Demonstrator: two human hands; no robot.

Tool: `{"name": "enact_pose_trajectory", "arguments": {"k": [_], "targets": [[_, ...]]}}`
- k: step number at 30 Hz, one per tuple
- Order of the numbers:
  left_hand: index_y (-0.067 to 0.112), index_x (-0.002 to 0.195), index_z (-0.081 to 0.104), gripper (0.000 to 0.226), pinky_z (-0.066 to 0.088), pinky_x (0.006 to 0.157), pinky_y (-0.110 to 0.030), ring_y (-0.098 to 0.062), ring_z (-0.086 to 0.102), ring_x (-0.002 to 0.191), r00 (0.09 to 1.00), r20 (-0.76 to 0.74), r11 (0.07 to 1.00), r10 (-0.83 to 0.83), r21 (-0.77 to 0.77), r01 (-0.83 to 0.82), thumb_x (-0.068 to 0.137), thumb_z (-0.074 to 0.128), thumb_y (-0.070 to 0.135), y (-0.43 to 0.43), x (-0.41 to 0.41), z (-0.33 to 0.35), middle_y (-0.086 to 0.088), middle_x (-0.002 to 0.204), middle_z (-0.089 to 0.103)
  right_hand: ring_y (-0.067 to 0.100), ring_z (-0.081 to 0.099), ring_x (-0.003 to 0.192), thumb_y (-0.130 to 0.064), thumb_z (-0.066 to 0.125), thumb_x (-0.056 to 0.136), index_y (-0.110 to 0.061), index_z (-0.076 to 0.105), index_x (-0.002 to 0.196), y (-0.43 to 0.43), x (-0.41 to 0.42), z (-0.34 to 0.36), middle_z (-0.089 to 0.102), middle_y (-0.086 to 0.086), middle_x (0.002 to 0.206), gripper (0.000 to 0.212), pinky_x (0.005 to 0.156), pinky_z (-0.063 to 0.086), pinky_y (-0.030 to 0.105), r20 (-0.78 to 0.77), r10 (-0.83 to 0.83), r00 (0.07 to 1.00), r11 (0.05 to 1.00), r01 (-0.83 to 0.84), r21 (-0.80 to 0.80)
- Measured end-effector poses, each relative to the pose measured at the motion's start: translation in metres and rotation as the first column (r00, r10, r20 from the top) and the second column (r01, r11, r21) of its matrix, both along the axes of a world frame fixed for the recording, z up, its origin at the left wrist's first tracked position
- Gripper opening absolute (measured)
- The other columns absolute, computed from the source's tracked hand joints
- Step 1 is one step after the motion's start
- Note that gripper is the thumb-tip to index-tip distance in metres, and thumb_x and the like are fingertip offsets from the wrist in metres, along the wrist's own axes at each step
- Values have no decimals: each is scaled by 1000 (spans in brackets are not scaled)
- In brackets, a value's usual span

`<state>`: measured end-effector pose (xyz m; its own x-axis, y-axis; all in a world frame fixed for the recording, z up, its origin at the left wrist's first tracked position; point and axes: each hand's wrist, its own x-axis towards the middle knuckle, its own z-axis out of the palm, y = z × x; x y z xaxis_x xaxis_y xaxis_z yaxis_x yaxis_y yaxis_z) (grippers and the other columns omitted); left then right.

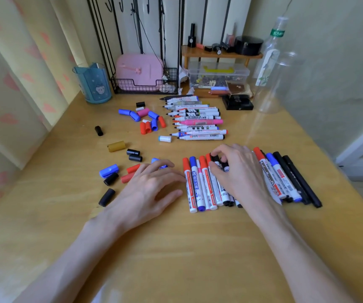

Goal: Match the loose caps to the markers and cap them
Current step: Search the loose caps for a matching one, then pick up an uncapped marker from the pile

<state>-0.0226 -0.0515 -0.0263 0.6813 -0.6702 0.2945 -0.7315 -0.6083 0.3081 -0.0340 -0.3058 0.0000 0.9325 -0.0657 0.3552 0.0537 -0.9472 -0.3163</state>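
A row of capped markers lies side by side near the table's front, with red, blue and black caps. My right hand lies over the middle of that row, its fingers curled round a black-capped marker. My left hand rests flat on the table just left of the row, fingers spread over red caps and a blue cap. Uncapped markers lie stacked farther back. Loose caps in blue, red, pink and black are heaped left of them.
More loose caps lie at the left: black ones, a gold one, a blue one. At the back stand a blue cup, a wire basket, a clear box and a bottle.
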Motion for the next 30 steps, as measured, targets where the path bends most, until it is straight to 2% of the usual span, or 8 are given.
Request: {"name": "enact_pose_trajectory", "arguments": {"k": [3,7,12,14,20,25,28,30], "targets": [[34,132,63,30,32,102,-24,-5,41,139,1000,-12,1000,14,-18,-14,105,55,46,1,1,0,25,134,60,20,53,100,-36,71,95,-23,69,122,1,14,3,67,0,111,30,86,41,35,17,-1,1000,1000,1,2],[33,131,65,31,40,100,-31,-4,42,138,999,-23,999,34,-22,-34,105,55,46,4,3,0,23,131,62,27,54,124,-31,69,97,-20,62,137,4,46,9,64,5,133,42,103,39,40,-47,19,999,1000,-19,7],[33,129,66,31,41,101,-33,-3,44,136,996,-22,994,87,-60,-88,104,53,46,12,8,0,20,128,64,25,52,135,-24,69,98,-23,60,141,7,86,7,62,2,143,43,106,37,42,-86,39,996,999,-40,-7],[32,127,66,30,41,99,-32,-5,48,133,994,-13,991,110,-80,-110,105,52,46,17,11,0,19,126,65,25,55,131,-23,73,96,-25,65,135,7,97,5,67,1,136,41,103,35,41,-92,12,996,999,-15,-34],[27,119,71,22,51,93,-45,-17,61,114,957,22,942,289,-182,-281,100,60,34,42,24,6,13,115,70,26,57,114,-21,82,87,-24,75,114,5,105,-1,74,1,108,29,87,24,36,-53,-30,998,997,26,-70],[28,116,73,19,49,83,-33,-14,62,112,884,-25,857,467,-233,-459,98,70,24,59,29,11,16,109,70,26,59,107,-20,77,91,-22,74,115,8,88,5,72,4,109,24,84,20,32,66,25,998,998,-21,-61],[28,113,73,17,54,83,-39,-15,64,105,876,-51,850,480,-220,-479,96,70,27,65,29,12,16,105,70,25,60,104,-18,73,95,-23,72,116,12,67,8,70,2,111,22,84,22,32,99,116,988,993,-114,-27],[30,110,73,15,55,81,-41,-13,63,100,878,-69,853,474,-212,-477,95,72,33,67,29,13,17,102,69,22,62,94,-17,71,97,-22,72,117,14,51,7,67,-2,108,21,85,26,32,87,176,980,984,-177,1]]}}
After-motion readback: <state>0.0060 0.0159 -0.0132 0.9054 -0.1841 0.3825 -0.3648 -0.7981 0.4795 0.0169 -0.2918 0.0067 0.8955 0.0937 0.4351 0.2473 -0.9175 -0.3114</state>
